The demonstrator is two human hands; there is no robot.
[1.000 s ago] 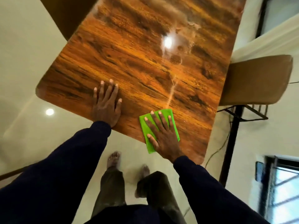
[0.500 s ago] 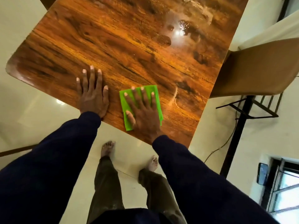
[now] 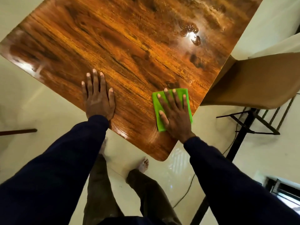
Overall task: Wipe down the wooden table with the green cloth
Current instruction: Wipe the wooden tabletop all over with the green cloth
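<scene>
The right hand (image 3: 176, 117) lay flat on the green cloth (image 3: 155, 108), its grip wide, fingers spread and pressing rather than clasping. Half a second earlier the cloth had sat just beside the left hand (image 3: 98, 101). Now it was well apart from it, close to the right edge of the wooden surface (image 3: 129, 46), near the chair (image 3: 251, 82). The left hand stayed braced, palm down, grip wide and holding nothing. That pass likely finished the near strip, but the smeared far part of the surface looked unwiped.
</scene>
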